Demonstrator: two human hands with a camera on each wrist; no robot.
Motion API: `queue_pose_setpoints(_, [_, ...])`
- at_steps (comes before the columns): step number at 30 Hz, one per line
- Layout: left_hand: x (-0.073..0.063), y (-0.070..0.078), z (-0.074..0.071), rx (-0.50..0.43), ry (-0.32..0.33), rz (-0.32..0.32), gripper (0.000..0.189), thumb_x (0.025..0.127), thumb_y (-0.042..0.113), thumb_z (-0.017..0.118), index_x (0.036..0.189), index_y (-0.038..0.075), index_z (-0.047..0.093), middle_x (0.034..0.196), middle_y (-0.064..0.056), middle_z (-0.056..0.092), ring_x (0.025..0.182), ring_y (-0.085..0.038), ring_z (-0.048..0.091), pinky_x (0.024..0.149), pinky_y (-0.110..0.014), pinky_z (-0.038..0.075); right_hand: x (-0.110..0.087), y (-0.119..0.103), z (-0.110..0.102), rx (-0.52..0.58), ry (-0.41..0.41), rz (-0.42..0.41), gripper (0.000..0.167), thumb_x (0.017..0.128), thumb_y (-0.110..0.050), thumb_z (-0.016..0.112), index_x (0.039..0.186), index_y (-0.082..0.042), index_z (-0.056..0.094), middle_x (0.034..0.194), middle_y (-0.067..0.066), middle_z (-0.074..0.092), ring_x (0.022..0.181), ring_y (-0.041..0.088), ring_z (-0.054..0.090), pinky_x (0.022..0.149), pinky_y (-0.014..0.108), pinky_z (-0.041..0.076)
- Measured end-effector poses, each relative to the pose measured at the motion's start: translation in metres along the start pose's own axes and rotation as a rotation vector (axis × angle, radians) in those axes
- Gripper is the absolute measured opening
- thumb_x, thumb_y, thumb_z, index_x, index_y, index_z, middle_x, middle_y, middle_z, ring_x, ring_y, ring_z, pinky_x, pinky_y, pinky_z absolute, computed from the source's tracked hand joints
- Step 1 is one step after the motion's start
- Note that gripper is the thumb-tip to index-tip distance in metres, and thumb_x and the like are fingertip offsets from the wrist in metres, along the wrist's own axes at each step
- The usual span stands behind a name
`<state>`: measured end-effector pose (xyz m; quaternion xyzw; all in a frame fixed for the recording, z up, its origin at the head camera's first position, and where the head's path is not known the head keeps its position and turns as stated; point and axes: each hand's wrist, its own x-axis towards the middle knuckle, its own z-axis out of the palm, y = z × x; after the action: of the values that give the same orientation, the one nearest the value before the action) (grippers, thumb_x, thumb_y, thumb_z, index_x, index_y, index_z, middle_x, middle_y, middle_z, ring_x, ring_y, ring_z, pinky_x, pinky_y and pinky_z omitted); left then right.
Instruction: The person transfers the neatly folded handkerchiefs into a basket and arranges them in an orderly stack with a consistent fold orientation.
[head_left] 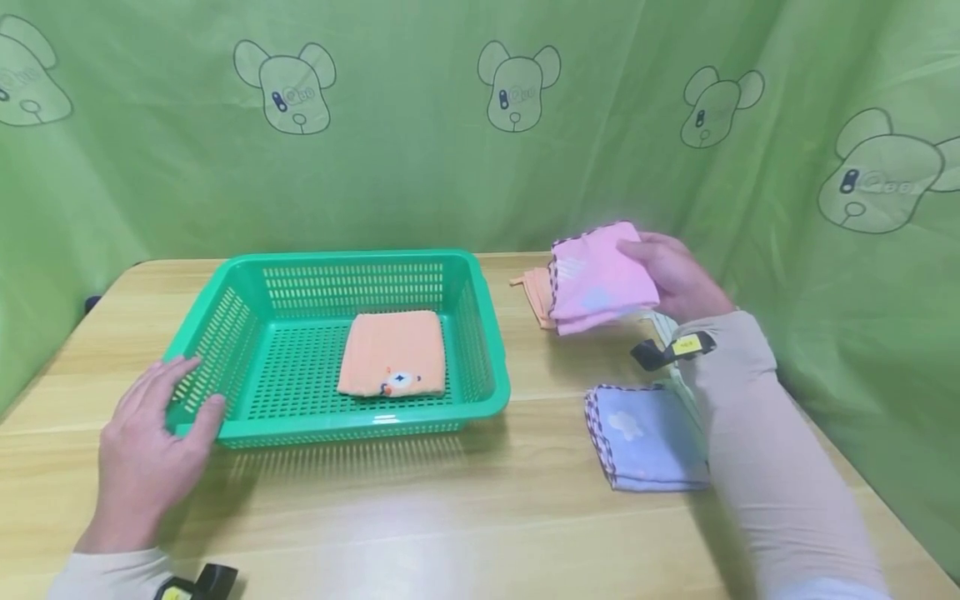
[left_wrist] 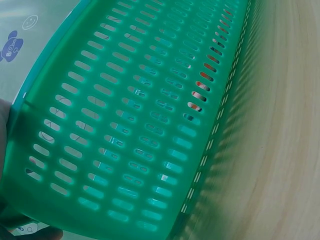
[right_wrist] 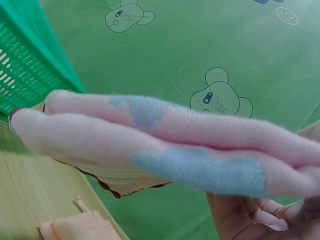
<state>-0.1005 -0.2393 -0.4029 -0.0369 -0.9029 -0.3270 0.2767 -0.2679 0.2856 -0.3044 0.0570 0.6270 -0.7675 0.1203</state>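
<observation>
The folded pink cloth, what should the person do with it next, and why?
Probably carry the folded pink cloth left, over the green perforated plastic basket: the right hand holds it up, and a folded peach cloth lies inside the basket with room beside it.

"What carries it all?"

"A pale wood-grain surface [head_left: 420, 517], lit by a soft glare along its front."

"And at its left?"

"A green basket [head_left: 491, 350], perforated and standing upright."

"To the right?"

"A peach cloth [head_left: 537, 293] near the back edge, its loop toward the basket; nearer the front, a folded blue cloth [head_left: 648, 442] with checked trim; just beside it, a pale cloth [head_left: 663, 327], mostly hidden."
</observation>
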Motion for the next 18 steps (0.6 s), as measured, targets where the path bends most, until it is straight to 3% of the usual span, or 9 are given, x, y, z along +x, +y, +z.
queue_pose_setpoints(5, [0.000, 0.000, 0.000, 0.004, 0.001, 0.001, 0.048, 0.091, 0.022, 0.059, 0.133, -0.001, 0.052, 0.138, -0.031, 0.047, 0.133, -0.048, 0.035, 0.111, -0.061, 0.020, -0.001, -0.002, 0.004, 0.006, 0.014, 0.019, 0.068, 0.095, -0.019, 0.062, 0.151, -0.007, 0.025, 0.107, 0.007, 0.066, 0.088, 0.017, 0.068, 0.078, 0.027, 0.056])
queue_pose_setpoints(16, [0.000, 0.001, 0.000, 0.011, -0.008, -0.015, 0.048, 0.092, 0.022, 0.059, 0.134, 0.000, 0.052, 0.139, -0.030, 0.046, 0.133, -0.048, 0.035, 0.111, -0.061, 0.019, 0.000, -0.005, 0.016, -0.037, -0.028, -0.037, 0.057, 0.099, -0.017, 0.055, 0.147, -0.002, 0.029, 0.104, 0.007, 0.068, 0.085, 0.016, 0.068, 0.076, 0.026, 0.057])
queue_pose_setpoints(18, [0.000, 0.001, -0.001, 0.012, -0.008, -0.015, 0.048, 0.092, 0.022, 0.059, 0.134, -0.001, 0.052, 0.139, -0.030, 0.046, 0.133, -0.048, 0.035, 0.111, -0.061, 0.019, 0.000, -0.005, 0.018, -0.002, -0.019, -0.024, 0.058, 0.098, -0.016, 0.057, 0.147, -0.004, 0.030, 0.106, 0.008, 0.067, 0.088, 0.017, 0.068, 0.078, 0.027, 0.057])
